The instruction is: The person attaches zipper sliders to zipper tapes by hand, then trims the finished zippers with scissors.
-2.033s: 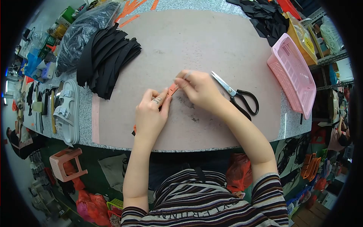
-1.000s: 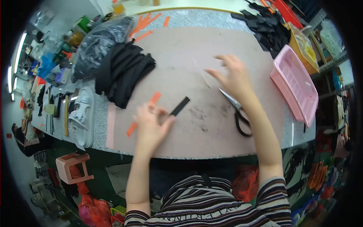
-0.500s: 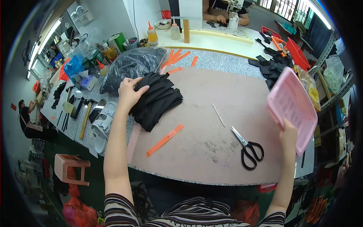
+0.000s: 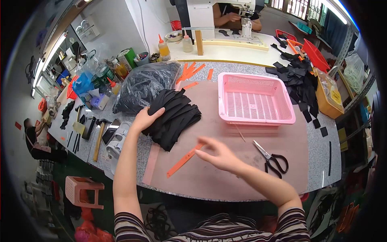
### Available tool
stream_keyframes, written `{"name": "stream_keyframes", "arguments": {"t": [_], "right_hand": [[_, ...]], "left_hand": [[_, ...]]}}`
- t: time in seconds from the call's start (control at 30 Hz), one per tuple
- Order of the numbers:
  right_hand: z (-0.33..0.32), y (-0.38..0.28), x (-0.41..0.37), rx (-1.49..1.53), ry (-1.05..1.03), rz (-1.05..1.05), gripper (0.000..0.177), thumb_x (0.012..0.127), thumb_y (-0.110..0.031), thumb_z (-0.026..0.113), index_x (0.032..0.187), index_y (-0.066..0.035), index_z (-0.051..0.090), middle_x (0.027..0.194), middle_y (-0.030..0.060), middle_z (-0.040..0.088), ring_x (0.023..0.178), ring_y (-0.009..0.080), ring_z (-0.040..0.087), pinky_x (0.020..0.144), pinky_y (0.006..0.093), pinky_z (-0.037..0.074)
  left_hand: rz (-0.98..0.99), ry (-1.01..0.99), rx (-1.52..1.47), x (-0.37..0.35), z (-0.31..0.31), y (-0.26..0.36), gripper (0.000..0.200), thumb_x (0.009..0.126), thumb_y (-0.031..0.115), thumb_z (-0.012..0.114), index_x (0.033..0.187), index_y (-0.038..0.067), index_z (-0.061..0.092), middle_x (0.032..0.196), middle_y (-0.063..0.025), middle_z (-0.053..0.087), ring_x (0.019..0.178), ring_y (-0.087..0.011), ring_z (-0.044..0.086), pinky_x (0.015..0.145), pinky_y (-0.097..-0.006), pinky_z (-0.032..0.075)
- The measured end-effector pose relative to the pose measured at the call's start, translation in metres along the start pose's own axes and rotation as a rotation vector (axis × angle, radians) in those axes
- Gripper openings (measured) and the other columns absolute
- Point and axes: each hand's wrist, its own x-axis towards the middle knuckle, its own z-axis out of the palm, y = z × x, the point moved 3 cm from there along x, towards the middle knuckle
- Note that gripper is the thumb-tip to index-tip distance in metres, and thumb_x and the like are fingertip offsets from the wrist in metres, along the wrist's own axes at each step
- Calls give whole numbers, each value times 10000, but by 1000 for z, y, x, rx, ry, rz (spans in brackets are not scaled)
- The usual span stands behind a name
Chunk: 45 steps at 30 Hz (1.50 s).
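My left hand (image 4: 146, 118) rests on the left edge of a pile of black strips (image 4: 174, 113) lying on the brown mat (image 4: 225, 177). My right hand (image 4: 219, 153) reaches across the mat with fingers spread, its fingertips touching the upper end of a long orange strip (image 4: 184, 160) that lies flat. A pink plastic basket (image 4: 254, 101) stands upright on the mat beyond my right hand. Black-handled scissors (image 4: 272, 158) lie to the right of that hand.
A black plastic bag (image 4: 145, 82) sits behind the strip pile. Orange strips (image 4: 192, 70) and black cut pieces (image 4: 298, 76) lie at the back. A white sandal (image 4: 117, 141) and a hammer (image 4: 98, 139) lie at left. Another person works at a sewing machine (image 4: 225, 12).
The pink basket has gone from my right hand at the table's right edge to standing on the mat. My right hand moved left to the orange strip. My left hand stayed on the black pile.
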Motion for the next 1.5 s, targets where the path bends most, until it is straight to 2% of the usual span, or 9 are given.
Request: {"name": "stream_keyframes", "arguments": {"t": [0.07, 0.17, 0.27, 0.53, 0.67, 0.87, 1.07, 1.27, 1.5], "right_hand": [[41, 44, 44, 906, -106, 319, 789, 980, -440, 699, 1542, 24, 398, 1544, 198, 478, 1466, 284, 397, 1238, 394, 260], [60, 49, 101, 1305, 142, 398, 1015, 945, -482, 721, 1591, 90, 187, 1649, 215, 288, 1540, 294, 289, 1278, 394, 208], [72, 27, 125, 1280, 75, 293, 1112, 908, -537, 737, 1607, 74, 125, 1687, 201, 190, 1584, 298, 172, 1301, 398, 126], [82, 9, 163, 1176, 38, 311, 859, 831, -522, 845, 1464, -44, 514, 1472, 100, 570, 1345, 289, 557, 1129, 436, 439], [91, 26, 174, 494, 206, 372, 897, 832, -503, 852, 1429, 80, 523, 1402, 216, 584, 1287, 321, 589, 1090, 415, 491], [101, 12, 174, 1445, 101, 231, 680, 885, -361, 838, 1379, 26, 575, 1303, 176, 668, 1166, 320, 677, 984, 485, 575], [91, 8, 173, 1439, -86, 207, 762, 928, -506, 746, 1471, -31, 500, 1448, 172, 588, 1312, 340, 592, 1117, 523, 485], [94, 4, 161, 1544, -165, 291, 519, 952, -331, 746, 1339, -16, 605, 1248, 162, 694, 1110, 316, 702, 968, 477, 594], [23, -75, 95, 1567, 12, -207, 478, 962, -243, 731, 1371, -32, 598, 1279, 120, 686, 1139, 243, 689, 1010, 389, 568]], "left_hand": [[-16, -78, -196, -4, 1, 6, 1024, 798, 732, 730, 1379, -99, 583, 1344, -289, 644, 1272, -376, 628, 1080, -410, 473], [12, -126, -268, -2, 6, -2, 1009, 797, 726, 740, 1357, -101, 603, 1331, -257, 661, 1245, -332, 648, 1055, -385, 487], [16, -171, -298, -1, 7, -6, 967, 802, 666, 783, 1369, -94, 597, 1310, -222, 679, 1189, -289, 672, 1027, -365, 505], [-31, -354, -436, -4, -3, 2, 894, 851, 533, 808, 1465, -53, 528, 1392, -179, 634, 1245, -236, 627, 1063, -339, 470], [-31, -279, -355, -11, -2, 3, 896, 857, 519, 798, 1482, -53, 505, 1408, -182, 623, 1278, -250, 608, 1082, -353, 460], [4, -256, -415, -5, 11, -6, 890, 885, 526, 772, 1495, -51, 477, 1435, -177, 600, 1307, -253, 592, 1071, -342, 472], [-37, -325, -675, -10, 9, 1, 964, 824, 491, 848, 1503, -59, 440, 1397, -196, 610, 1240, -265, 631, 1040, -351, 514], [80, -160, -687, -28, 11, 0, 848, 786, 288, 915, 1431, -47, 480, 1338, -154, 629, 1215, -242, 624, 1033, -349, 505], [533, -116, -505, -71, -54, 142, 825, 721, 147, 902, 1426, 4, 499, 1321, -131, 641, 1203, -229, 626, 1041, -358, 491]]}}
